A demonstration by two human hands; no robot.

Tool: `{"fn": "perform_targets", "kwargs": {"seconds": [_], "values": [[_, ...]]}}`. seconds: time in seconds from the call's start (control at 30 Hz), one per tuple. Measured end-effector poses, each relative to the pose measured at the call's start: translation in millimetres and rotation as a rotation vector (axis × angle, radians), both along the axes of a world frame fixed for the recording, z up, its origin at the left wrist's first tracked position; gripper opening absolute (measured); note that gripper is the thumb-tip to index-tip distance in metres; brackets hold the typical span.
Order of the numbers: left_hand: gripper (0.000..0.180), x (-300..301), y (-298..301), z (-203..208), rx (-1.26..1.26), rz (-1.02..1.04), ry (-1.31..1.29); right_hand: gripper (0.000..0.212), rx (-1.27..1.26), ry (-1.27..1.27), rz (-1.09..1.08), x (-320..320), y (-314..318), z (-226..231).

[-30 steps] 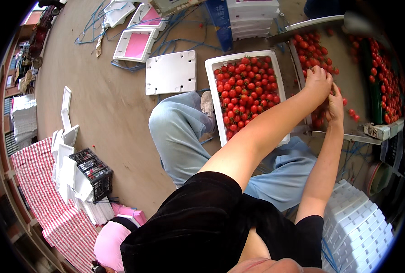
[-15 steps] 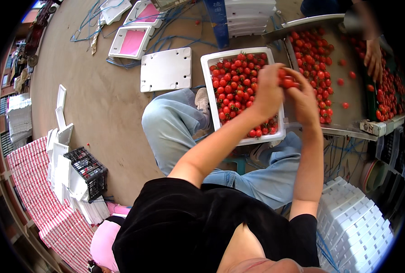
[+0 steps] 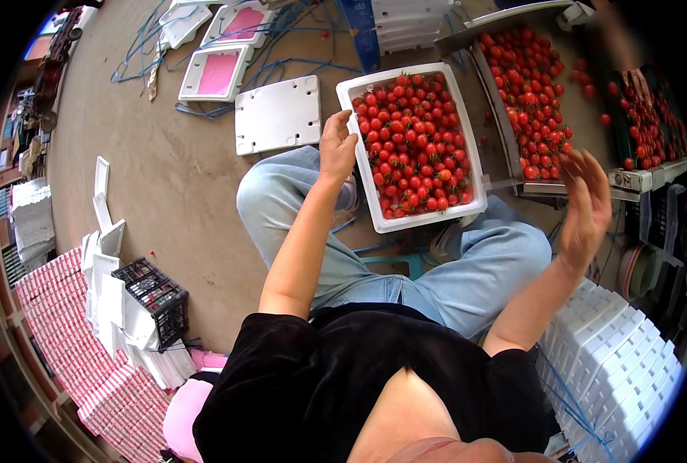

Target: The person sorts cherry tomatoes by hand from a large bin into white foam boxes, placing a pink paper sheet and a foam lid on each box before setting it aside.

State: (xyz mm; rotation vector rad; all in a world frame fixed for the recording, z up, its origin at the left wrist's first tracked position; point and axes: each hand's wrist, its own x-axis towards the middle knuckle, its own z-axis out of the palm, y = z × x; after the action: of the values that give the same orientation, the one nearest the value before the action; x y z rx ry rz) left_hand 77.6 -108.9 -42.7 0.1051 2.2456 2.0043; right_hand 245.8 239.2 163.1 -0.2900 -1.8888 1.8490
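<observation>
A white foam box (image 3: 428, 220) full of cherry tomatoes (image 3: 413, 143), red with green stems, stands in front of my knees. My left hand (image 3: 337, 147) is at the box's left rim, its thumb apart from its bent fingers and nothing visible in it. Whether it touches the rim I cannot tell. Out to the right, my right hand (image 3: 585, 208) is raised, empty, with fingers stretched, just in front of a metal-edged sorting tray (image 3: 582, 131). More tomatoes (image 3: 528, 96) are heaped along that tray's left side.
Another person's hand (image 3: 636, 89), blurred, reaches over tomatoes at the far right. A white lid (image 3: 278, 116) lies left of the box, near pink-lined boxes (image 3: 218, 73) and blue straps. White crates (image 3: 613, 339) are stacked at right; a black crate (image 3: 150, 297) stands at left.
My hands have parted: the left went to the box's left rim, the right out to the right. The tomatoes they held are gone from them. The box sits slightly turned and farther left.
</observation>
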Motion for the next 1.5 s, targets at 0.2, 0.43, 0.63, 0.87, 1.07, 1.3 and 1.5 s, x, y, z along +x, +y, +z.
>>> {"fn": "perform_targets", "kwargs": {"seconds": [0.2,0.43,0.63,0.87,1.07,1.3,1.5], "values": [[0.038,17.9,11.1,3.7,-0.276,0.055,0.296,0.023,-0.232,-0.054,-0.426,133.4,81.6,-112.0],[0.039,45.4,34.3,40.0,-0.381,-0.090,0.383,0.021,0.166,-1.087,-0.494,272.0,117.7,-374.8],[0.050,67.3,36.0,40.2,-0.611,-0.233,0.408,0.022,0.357,-1.379,-0.485,301.5,90.7,-468.4],[0.059,26.2,95.9,34.8,-1.018,-0.397,0.479,0.022,0.336,-1.441,-0.488,320.3,70.1,-496.9],[0.044,44.5,118.5,12.5,-1.038,-0.483,0.740,0.023,0.285,-1.462,-0.548,323.3,61.8,-497.9],[0.022,31.3,123.4,13.7,-0.940,-0.528,0.628,0.024,0.303,-1.486,-0.574,330.9,53.2,-491.4],[0.012,0.6,117.5,17.3,-0.634,-0.440,0.450,0.024,0.289,-1.473,-0.582,340.0,48.0,-492.6]]}}
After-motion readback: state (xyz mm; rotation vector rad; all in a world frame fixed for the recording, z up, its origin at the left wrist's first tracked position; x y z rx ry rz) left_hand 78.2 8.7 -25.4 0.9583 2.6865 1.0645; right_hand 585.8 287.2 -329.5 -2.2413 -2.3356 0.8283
